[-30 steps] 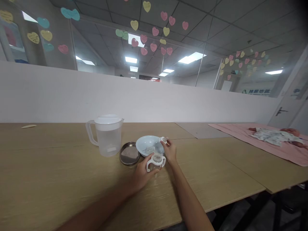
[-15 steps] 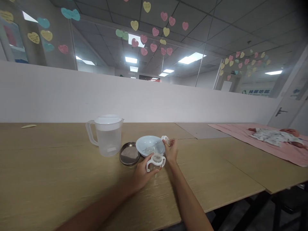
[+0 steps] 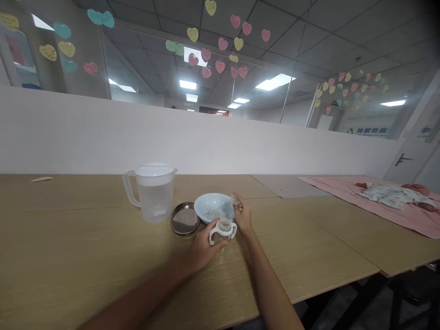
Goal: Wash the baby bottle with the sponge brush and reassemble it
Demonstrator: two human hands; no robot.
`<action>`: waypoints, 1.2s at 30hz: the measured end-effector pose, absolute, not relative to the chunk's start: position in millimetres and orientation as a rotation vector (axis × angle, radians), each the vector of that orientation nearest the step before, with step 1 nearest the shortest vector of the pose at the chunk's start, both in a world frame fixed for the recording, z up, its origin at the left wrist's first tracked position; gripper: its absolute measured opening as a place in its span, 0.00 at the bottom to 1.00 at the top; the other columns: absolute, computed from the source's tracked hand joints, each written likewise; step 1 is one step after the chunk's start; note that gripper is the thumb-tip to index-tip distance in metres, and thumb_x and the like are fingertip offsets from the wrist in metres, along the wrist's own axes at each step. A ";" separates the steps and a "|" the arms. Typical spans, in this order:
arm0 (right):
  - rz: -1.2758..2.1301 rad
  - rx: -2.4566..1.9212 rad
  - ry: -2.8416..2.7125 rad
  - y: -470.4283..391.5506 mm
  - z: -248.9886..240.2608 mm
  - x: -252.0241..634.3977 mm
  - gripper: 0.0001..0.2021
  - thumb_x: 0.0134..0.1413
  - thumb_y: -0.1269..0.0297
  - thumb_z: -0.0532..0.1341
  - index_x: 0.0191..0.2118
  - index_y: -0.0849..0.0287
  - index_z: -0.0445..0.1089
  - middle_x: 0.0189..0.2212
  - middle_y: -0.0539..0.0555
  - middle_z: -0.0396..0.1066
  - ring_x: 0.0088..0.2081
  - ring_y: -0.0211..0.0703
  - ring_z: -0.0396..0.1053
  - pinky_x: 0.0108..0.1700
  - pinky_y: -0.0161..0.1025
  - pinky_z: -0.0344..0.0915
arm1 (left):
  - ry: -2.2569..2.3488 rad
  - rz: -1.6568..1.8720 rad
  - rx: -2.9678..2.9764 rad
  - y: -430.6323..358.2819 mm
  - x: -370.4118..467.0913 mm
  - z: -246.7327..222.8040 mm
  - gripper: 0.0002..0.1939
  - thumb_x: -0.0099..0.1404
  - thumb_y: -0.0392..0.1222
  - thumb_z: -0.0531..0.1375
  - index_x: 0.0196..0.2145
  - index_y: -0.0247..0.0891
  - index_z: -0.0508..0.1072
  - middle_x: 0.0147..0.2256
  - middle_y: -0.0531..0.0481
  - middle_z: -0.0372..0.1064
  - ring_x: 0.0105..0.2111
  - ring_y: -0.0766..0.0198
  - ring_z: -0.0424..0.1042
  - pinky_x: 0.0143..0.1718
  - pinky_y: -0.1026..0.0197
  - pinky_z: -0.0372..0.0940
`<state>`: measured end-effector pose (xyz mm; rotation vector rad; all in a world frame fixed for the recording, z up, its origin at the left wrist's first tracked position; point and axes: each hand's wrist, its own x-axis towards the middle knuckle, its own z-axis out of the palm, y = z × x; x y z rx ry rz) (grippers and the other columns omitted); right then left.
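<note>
My left hand [image 3: 203, 245] is closed around a clear bottle [image 3: 224, 225] with a white two-handled ring, its open mouth facing up. Just right of a pale blue bowl [image 3: 206, 200], my right hand [image 3: 243, 216] pinches a small clear piece [image 3: 235, 200], too small to name exactly. Inside the bowl lies a clear object [image 3: 213, 214] and a thin stick-like item. A round metal dish [image 3: 184, 219] sits left of the bowl, close to its rim.
A translucent lidded pitcher [image 3: 156, 195] stands left of the metal dish. On the wooden table [image 3: 103, 247], a pink cloth [image 3: 343, 192] at the far right bears a doll-like figure [image 3: 388, 195] in patterned clothing. A white wall [image 3: 220, 146] rises behind.
My right hand has turned slightly, and the small piece in it now shows a clear side instead of its white rim. My left hand has barely moved.
</note>
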<state>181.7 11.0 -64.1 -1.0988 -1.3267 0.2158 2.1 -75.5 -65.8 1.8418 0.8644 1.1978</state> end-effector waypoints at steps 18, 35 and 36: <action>0.121 -1.307 -1.299 16.9 -72.3 186.7 0.22 0.42 0.58 0.62 0.45 0.60 0.67 0.40 0.58 0.70 0.40 0.47 0.67 0.45 0.44 0.63 | 0.841 1.209 1.829 -75.5 3.3 -66.3 0.33 0.53 0.39 0.64 0.57 0.40 0.62 0.51 0.46 0.68 0.50 0.54 0.67 0.53 0.53 0.61; 0.240 -1.270 -1.376 24.6 -83.3 190.3 0.22 0.42 0.64 0.58 0.47 0.59 0.66 0.43 0.58 0.71 0.46 0.47 0.69 0.50 0.45 0.63 | 0.907 1.217 2.128 -75.0 -5.9 -60.5 0.37 0.53 0.46 0.64 0.58 0.40 0.57 0.54 0.43 0.63 0.49 0.54 0.66 0.50 0.55 0.61; 0.214 -1.277 -1.361 23.2 -82.7 189.8 0.21 0.43 0.63 0.57 0.47 0.59 0.66 0.43 0.58 0.72 0.45 0.47 0.69 0.50 0.45 0.63 | 0.915 1.230 2.186 -72.8 -9.6 -53.8 0.37 0.53 0.47 0.64 0.59 0.40 0.56 0.52 0.43 0.64 0.47 0.54 0.67 0.49 0.55 0.62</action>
